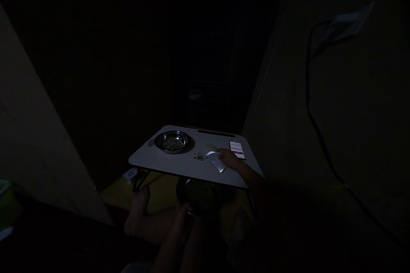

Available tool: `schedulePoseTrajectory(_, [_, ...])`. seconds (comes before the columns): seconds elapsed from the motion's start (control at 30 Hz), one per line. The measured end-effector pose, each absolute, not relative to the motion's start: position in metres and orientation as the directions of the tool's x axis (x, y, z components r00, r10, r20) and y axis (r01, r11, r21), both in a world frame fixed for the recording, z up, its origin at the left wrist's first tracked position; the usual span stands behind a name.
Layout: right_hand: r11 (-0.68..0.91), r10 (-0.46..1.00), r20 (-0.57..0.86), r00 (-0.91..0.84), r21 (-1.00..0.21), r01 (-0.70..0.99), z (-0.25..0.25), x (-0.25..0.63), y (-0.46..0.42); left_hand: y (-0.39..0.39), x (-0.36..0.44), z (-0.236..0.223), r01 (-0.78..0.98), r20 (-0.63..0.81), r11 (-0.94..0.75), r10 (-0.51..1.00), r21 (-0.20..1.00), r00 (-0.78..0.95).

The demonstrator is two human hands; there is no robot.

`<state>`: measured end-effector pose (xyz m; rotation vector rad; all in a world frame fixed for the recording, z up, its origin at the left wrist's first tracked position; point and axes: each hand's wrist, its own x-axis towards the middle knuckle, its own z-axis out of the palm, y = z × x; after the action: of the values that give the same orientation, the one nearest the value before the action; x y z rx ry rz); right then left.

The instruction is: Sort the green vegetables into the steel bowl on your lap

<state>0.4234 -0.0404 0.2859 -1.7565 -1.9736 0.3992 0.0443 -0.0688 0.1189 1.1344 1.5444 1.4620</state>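
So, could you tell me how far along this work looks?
Small pieces already lie in the steel bowl. In hand: the right hand holds a shiny sheet beside the loose pile; the left hand meets a lower bowl. Probably left: that pile.

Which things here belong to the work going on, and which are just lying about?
Seem part of the work:
- shiny, clear-looking item at the right hand
- small loose pieces
- metal bowl of pieces
- darker bowl below, by the left hand
- white table

Seem just lying about:
- lit phone
- green object, far left
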Motion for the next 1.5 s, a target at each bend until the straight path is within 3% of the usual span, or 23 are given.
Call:
schedulePoseTrajectory(0.1, [0.23,0.973,0.092,-0.21,-0.36,0.904,0.291,0.429,-0.048,-0.073,0.047,0.124,0.11,0.064,-0.027,0.936,0.994,-0.347])
schedulePoseTrajectory(0.23, [0.245,0.967,-0.014,-0.256,-0.242,0.939,0.293,0.428,-0.054,-0.077,0.053,0.124,0.092,0.125,-0.098,0.923,0.991,-0.364])
schedulePoseTrajectory(0.37, [0.225,0.973,-0.024,-0.23,-0.128,0.966,0.297,0.423,-0.055,-0.08,0.056,0.124,0.152,0.183,-0.134,0.908,0.979,-0.376])
schedulePoseTrajectory(0.53, [0.15,0.989,0.003,-0.15,-0.019,0.988,0.301,0.417,-0.054,-0.083,0.057,0.129,0.143,0.119,-0.073,0.931,0.987,-0.345])
schedulePoseTrajectory(0.73, [0.104,0.994,0.032,-0.106,0.056,0.993,0.301,0.411,-0.051,-0.091,0.06,0.136,-0.12,0.04,-0.087,0.935,0.989,-0.352])
schedulePoseTrajectory(0.93, [0.137,0.986,0.074,-0.147,0.12,0.983,0.303,0.404,-0.052,-0.088,0.063,0.154,-0.211,-0.19,0.138,0.95,0.968,-0.248])
schedulePoseTrajectory(1.1, [0.082,0.994,0.067,-0.091,0.121,0.989,0.307,0.4,-0.053,-0.095,0.081,0.169,-0.289,-0.218,0.155,0.955,0.945,-0.202])
schedulePoseTrajectory(1.37, [0.042,0.997,0.053,-0.048,0.117,0.992,0.308,0.399,-0.052,-0.142,0.153,0.177,-0.398,-0.235,0.249,0.968,0.883,0.083])
schedulePoseTrajectory(1.5, [0.053,0.996,0.062,-0.06,0.113,0.992,0.306,0.399,-0.051,-0.145,0.148,0.187,-0.42,-0.233,0.266,0.964,0.868,0.129])
